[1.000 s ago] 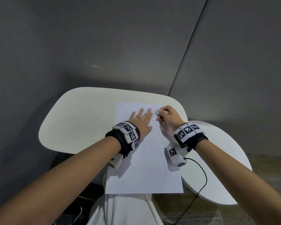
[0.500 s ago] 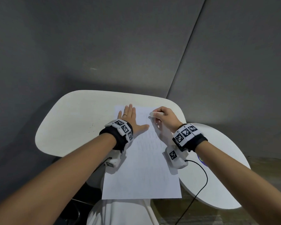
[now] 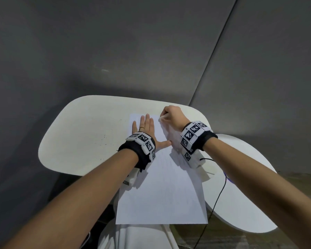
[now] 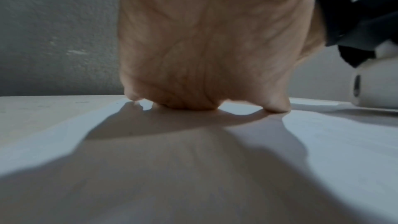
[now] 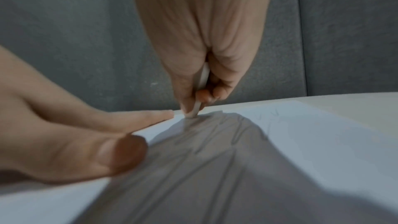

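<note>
**Head view.** Your left hand [image 3: 144, 127]: fingers straight, palm flat on the sheet of paper [image 3: 162, 194] near its far-left corner, probably to pin it against rubbing. Your right hand [image 3: 172, 115]: clenched round a white eraser [image 3: 160, 120] at the sheet's far edge. The sheet lies on a white table [image 3: 90, 132], its near end overhanging.

**Left wrist view.** Your palm [image 4: 204, 48] bears down on the sheet [image 4: 333, 142]; the fingers are hidden behind it.

**Right wrist view.** You pinch the eraser [image 5: 197, 108] upright, low on its body, likely for firm pressure. Its tip touches the sheet [image 5: 323, 139] just beside your left fingertips [image 5: 165, 114]. Faint pencil marks [image 5: 271, 113] lie right of the tip.
</note>
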Available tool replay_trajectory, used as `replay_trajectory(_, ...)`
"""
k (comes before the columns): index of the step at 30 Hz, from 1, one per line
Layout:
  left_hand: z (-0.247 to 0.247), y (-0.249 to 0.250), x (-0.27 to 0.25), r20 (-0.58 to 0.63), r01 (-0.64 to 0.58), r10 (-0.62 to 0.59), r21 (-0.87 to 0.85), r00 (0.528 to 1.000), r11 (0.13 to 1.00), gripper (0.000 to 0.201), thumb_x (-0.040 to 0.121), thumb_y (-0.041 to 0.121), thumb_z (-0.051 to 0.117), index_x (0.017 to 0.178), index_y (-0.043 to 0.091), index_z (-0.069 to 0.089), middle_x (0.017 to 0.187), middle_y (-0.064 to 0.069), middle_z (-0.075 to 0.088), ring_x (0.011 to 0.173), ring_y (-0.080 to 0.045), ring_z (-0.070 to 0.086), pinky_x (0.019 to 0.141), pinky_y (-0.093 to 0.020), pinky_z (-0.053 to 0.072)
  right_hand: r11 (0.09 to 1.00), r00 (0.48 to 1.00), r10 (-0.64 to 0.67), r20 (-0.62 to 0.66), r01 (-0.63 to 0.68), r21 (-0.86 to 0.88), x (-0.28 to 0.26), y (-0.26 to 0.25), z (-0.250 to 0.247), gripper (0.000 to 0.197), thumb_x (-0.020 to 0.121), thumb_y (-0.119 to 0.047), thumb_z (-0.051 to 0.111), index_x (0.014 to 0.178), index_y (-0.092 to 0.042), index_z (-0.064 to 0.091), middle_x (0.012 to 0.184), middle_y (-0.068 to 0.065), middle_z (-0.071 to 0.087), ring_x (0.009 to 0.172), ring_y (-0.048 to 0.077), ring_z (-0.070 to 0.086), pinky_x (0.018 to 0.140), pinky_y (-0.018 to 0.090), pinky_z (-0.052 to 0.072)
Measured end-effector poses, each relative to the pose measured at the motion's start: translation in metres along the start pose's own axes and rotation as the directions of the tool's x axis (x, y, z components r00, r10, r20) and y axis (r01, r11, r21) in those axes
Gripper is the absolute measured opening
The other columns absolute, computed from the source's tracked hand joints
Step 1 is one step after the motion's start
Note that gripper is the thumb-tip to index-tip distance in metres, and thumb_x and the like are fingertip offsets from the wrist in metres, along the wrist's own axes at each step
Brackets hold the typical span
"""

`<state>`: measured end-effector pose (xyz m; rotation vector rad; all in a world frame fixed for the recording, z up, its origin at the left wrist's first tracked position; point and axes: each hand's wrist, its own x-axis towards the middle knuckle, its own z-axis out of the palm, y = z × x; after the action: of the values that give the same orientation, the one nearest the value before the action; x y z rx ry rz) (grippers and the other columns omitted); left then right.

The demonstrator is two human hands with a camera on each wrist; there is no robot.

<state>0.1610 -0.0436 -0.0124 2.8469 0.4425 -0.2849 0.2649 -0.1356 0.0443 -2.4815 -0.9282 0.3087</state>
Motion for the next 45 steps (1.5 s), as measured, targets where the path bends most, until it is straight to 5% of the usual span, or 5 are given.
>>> replay_trajectory(20,-0.001,-0.001,-0.001,0.032,-0.006,0.006,0.01,0.999,1.0,0.119,0.075,0.086,0.036,0.152,0.009,-0.013,0.159,-0.008,-0.022,0.146,-0.023,-0.02,0.115,-0.048,-0.013,1.0,0.992,-0.003,0.125,0.005,-0.013,-0.006,-0.013,0.003,0.014,0.081,-0.003,0.059,0.093,0.001,0.067,0.097,0.012,0.069,0.087,0.023,0.062,0.067,0.021,0.042)
replay_trajectory(28,-0.005,0.002,-0.004,0.065,-0.044,0.043,0.006,0.997,0.999,0.109,0.084,0.077,0.033,0.15,0.005,-0.016,0.156,-0.011,-0.027,0.145,-0.025,-0.023,0.118,-0.044,-0.011,0.76,0.935,0.344,-0.088,-0.222,0.611,-0.038,0.04,0.01,0.012,0.073,-0.013,0.064,0.063,-0.014,0.057,0.064,0.008,0.064,0.064,0.02,0.058,0.062,0.032,0.047)
replay_trajectory(34,-0.01,0.007,-0.01,0.111,-0.465,0.463,-0.007,0.879,0.885,0.069,0.102,0.044,0.026,0.154,0.016,-0.01,0.16,0.0,-0.018,0.148,-0.018,-0.014,0.119,-0.043,-0.006,0.745,0.93,0.352,-0.102,-0.212,0.632,-0.031,0.047,0.014,0.01,0.078,-0.018,0.063,0.074,-0.015,0.054,0.069,0.006,0.066,0.062,0.017,0.059,0.061,0.03,0.046)
replay_trajectory(39,-0.023,-0.03,-0.006,0.073,0.281,-0.287,0.084,0.955,0.956,0.074,0.102,0.049,0.021,0.152,0.002,-0.007,0.158,-0.02,-0.017,0.147,-0.033,-0.012,0.118,-0.044,-0.006,0.697,0.93,0.345,-0.124,-0.165,0.698,-0.036,0.048,0.015,0.009,0.081,-0.012,0.062,0.078,-0.012,0.053,0.071,0.007,0.066,0.061,0.011,0.06,0.064,0.022,0.047)
replay_trajectory(45,-0.027,0.003,-0.011,0.121,-0.349,0.341,0.047,0.932,0.936,0.059,0.105,0.037,0.019,0.155,0.017,-0.005,0.161,0.003,-0.015,0.148,-0.019,-0.013,0.12,-0.045,-0.004,0.676,0.932,0.328,-0.157,-0.115,0.728,-0.035,0.046,0.017,0.006,0.087,-0.005,0.057,0.085,-0.006,0.051,0.068,0.005,0.061,0.061,0.016,0.059,0.06,0.018,0.05)
